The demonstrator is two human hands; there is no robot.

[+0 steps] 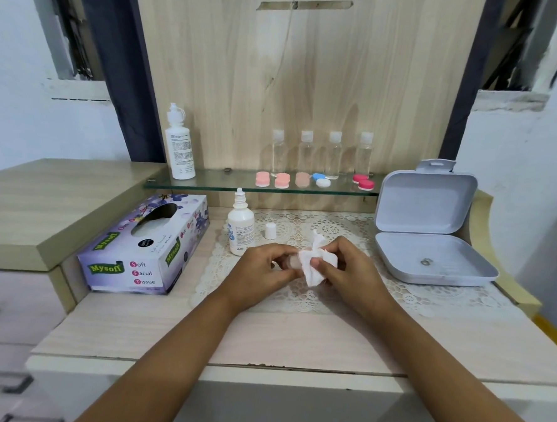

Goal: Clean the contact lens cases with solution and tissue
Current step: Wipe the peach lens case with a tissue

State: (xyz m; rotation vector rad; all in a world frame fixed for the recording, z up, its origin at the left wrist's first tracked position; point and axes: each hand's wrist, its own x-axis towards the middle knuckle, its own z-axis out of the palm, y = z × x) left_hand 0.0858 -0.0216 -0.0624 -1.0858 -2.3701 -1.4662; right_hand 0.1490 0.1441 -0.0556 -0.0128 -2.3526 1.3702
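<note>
A: What do we have in front of us?

B: We look down at a pale wooden table [295,339] with a white lace mat [297,300] laid on it. Our two bare hands meet just above the mat, near its middle.

A: What are our hands holding?

B: Our left hand [260,268] has its fingers curled and pinches a small pale pink lens case [292,262] by its left end. Our right hand [355,271] has fingers and thumb curled round a crumpled white tissue [312,268]. The tissue is pressed against the case and covers its right part. We cannot tell how much of the case lies under it.

A: Where is the solution?

B: A small white solution bottle [240,228] stands upright at the mat's left edge, just behind our left hand, with its nozzle uncovered. Its white cap [270,231] stands beside it to the right. A purple flowered tissue box [144,245] lies to the left of the bottle.

A: And farther back?

B: A glass shelf [213,182] carries a taller white bottle [180,146] at its left end. Four clear bottles [305,153] with white caps stand in a row along it. In front of them lie more cases: three pale pink cases [262,179], a blue and white case [320,179] and a deep pink case [363,182]. On the table to our right a grey hinged box [424,203] stands open, with a small metal ring [426,261] in its tray.
</note>
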